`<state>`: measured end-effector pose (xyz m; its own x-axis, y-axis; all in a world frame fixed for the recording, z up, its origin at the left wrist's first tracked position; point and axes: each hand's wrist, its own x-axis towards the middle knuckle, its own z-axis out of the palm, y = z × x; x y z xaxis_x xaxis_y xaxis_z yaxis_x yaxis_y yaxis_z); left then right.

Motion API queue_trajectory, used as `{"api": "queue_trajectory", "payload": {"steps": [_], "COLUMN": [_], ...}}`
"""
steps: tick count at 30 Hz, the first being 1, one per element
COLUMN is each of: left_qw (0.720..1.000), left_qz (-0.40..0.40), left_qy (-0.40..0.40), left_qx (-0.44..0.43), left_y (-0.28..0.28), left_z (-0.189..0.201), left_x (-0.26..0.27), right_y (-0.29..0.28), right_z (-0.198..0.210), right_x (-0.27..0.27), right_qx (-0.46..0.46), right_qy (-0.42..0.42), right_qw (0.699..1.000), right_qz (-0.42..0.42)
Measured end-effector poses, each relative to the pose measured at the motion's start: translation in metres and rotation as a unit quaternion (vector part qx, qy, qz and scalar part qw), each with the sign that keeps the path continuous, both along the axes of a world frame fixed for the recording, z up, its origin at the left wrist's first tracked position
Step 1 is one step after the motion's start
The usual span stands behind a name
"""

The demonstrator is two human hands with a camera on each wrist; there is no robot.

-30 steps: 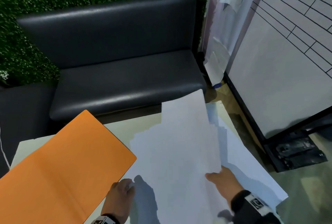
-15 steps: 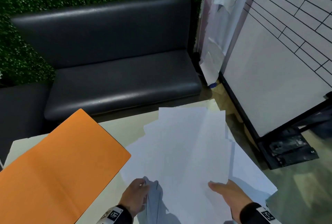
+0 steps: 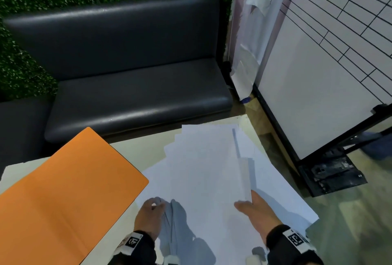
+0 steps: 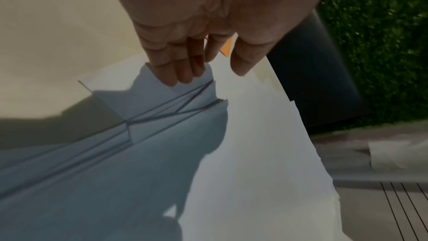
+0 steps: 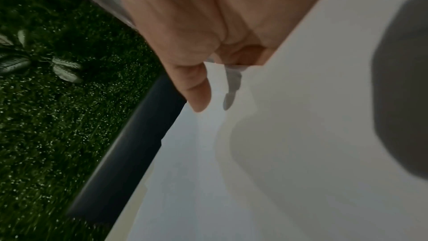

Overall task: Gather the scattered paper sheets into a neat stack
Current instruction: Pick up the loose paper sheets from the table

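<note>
Several white paper sheets (image 3: 203, 169) lie fanned and overlapping on the right half of the pale table (image 3: 144, 150). My left hand (image 3: 149, 213) is at their near left edge. In the left wrist view its straight fingers (image 4: 176, 78) touch a sheet corner (image 4: 148, 96), and the thumb stays apart above the paper. My right hand (image 3: 252, 207) holds the right side of the sheets, thumb on top. In the right wrist view a sheet (image 5: 301, 135) covers the fingers of the right hand (image 5: 208, 80), so only the thumb shows.
An open orange folder (image 3: 63, 190) covers the table's left half, its corner close to the sheets. A dark bench seat (image 3: 137, 95) stands beyond the far table edge. A whiteboard on a black stand (image 3: 318, 73) is on the floor to the right.
The sheets that my right hand held raised have come down flatter onto the pile. My left hand has slid right to the sheets' left edge, lifting it slightly.
</note>
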<state>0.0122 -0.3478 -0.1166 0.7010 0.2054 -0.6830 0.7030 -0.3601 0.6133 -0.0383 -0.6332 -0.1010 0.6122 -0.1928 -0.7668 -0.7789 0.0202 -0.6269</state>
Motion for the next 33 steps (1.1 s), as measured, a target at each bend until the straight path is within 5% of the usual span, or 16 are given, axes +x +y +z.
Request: {"api": "queue_trajectory", "payload": {"steps": [6, 15, 20, 24, 29, 33], "left_qw": [0.995, 0.998, 0.991, 0.982, 0.918, 0.889], "left_qz": [-0.015, -0.045, -0.113, -0.174, -0.307, -0.353], "left_qy": [0.033, -0.016, -0.024, -0.061, -0.124, -0.110], "left_qx": [-0.090, -0.049, -0.063, 0.035, 0.217, 0.269], "left_y": [-0.009, -0.019, -0.022, -0.017, -0.012, -0.013], "left_z": [-0.001, -0.005, 0.002, 0.004, 0.008, 0.006], "left_x": [0.007, 0.015, 0.007, 0.014, 0.042, 0.080], "right_y": [0.014, 0.011, 0.015, -0.003, -0.052, -0.081], "right_z": [0.000, 0.003, -0.006, 0.002, 0.005, -0.006], "right_x": [0.008, 0.019, 0.014, 0.003, -0.037, -0.061], "right_qx": [-0.080, -0.039, -0.093, -0.087, -0.103, -0.175], "right_qy": [-0.030, -0.013, 0.016, 0.004, -0.016, 0.000], "right_qw": [0.994, 0.999, 0.990, 0.996, 0.985, 0.966], "right_qz": [0.072, 0.030, 0.107, 0.022, -0.139, -0.191]}}
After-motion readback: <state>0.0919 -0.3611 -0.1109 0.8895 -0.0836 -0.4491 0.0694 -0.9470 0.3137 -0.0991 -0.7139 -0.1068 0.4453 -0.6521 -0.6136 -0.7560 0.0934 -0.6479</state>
